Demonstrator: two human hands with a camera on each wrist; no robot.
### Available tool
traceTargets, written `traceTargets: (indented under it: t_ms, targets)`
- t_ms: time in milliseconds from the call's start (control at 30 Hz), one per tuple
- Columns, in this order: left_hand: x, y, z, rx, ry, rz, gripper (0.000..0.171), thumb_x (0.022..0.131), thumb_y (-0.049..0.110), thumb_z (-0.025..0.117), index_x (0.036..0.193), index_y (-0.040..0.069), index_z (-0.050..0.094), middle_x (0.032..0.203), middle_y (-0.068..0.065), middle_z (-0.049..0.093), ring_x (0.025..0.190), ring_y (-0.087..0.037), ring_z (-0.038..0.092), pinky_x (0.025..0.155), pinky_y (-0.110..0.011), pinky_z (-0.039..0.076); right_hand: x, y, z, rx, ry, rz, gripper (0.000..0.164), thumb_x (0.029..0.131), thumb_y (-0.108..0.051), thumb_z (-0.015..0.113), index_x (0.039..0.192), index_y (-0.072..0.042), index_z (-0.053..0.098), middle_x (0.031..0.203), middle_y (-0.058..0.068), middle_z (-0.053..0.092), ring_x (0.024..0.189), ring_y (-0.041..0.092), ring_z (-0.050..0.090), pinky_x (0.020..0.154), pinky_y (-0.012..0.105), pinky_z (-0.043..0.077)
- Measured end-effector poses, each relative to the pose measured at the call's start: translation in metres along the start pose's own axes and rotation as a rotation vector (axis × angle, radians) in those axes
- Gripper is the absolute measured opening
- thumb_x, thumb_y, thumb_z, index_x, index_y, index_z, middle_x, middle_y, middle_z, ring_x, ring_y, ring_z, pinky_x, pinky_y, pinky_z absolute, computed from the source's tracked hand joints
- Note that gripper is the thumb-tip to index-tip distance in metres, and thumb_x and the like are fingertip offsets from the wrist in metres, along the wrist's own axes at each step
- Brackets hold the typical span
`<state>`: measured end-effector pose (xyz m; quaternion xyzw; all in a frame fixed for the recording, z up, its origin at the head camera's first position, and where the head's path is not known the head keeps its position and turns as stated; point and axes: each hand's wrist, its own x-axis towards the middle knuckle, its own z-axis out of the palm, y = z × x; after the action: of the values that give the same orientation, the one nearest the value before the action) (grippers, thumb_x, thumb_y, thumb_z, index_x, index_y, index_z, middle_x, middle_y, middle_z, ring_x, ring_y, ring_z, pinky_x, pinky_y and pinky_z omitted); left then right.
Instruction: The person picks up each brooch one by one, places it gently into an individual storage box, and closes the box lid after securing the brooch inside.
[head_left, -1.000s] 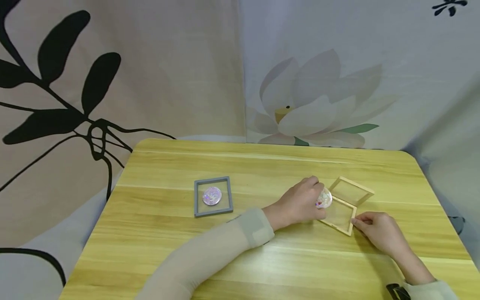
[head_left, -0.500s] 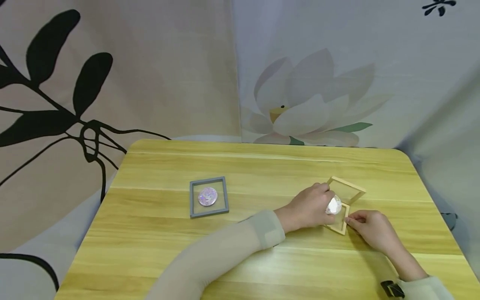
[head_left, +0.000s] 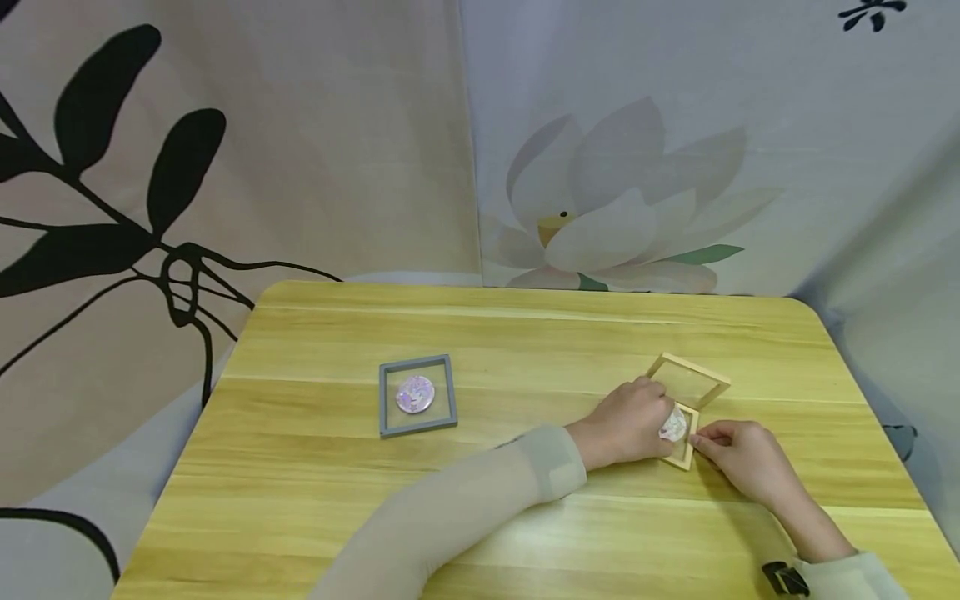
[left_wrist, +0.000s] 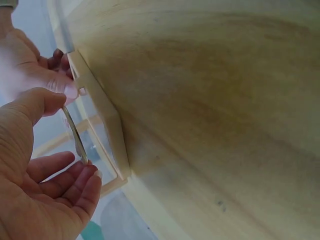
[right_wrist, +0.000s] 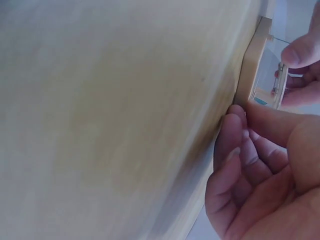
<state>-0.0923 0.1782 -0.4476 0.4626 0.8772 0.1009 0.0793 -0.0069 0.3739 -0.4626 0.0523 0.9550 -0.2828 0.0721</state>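
In the head view my left hand [head_left: 633, 421] pinches a round, shiny badge [head_left: 674, 423] by its edge, above the lower half of a hinged, pale yellow display frame [head_left: 696, 367]. The frame's other half stands raised, with clear film inside. In the left wrist view the badge [left_wrist: 76, 135] is edge-on between thumb and fingertips, close to the film. My right hand [head_left: 746, 458] pinches the frame's near right corner; in the right wrist view its thumb and index finger are on the frame's side wall [right_wrist: 254, 65]. Left fingers hide part of the frame.
A grey display frame [head_left: 418, 432] lies on the wooden table [head_left: 300, 500] to the left, a round pinkish badge [head_left: 416, 394] in its middle. Behind the table hangs a curtain [head_left: 360, 150] with printed leaves and a flower.
My left hand has moved right and down with the badge, bringing it over the yellow frame's lower half. My right hand keeps its grip on the corner. The head view has shifted slightly.
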Motion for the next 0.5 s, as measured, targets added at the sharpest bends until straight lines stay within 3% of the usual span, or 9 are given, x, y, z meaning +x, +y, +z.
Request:
traceTargets:
  t_ms: [300, 500]
  targets:
    - [0.0008, 0.0036, 0.0057, 0.000, 0.005, 0.015, 0.022, 0.093, 0.042, 0.079, 0.100, 0.023, 0.074, 0.097, 0.013, 0.059, 0.088, -0.004, 0.045, 0.083, -0.019, 0.043, -0.0016, 0.0004, 0.0004, 0.016, 0.000, 0.004, 0.027, 0.103, -0.024, 0.068, 0.096, 0.000, 0.079, 0.071, -0.005, 0.068, 0.061, 0.010, 0.054, 0.057, 0.027, 0.043]
    - [0.0012, 0.0038, 0.0078, 0.019, -0.005, -0.003, 0.019, 0.094, 0.042, 0.078, 0.095, 0.024, 0.072, 0.095, 0.013, 0.060, 0.088, -0.004, 0.046, 0.080, -0.019, 0.040, -0.0011, -0.0006, 0.0007, 0.007, 0.013, -0.010, 0.026, 0.103, -0.023, 0.069, 0.096, 0.000, 0.079, 0.073, -0.004, 0.070, 0.063, 0.011, 0.054, 0.058, 0.028, 0.044]
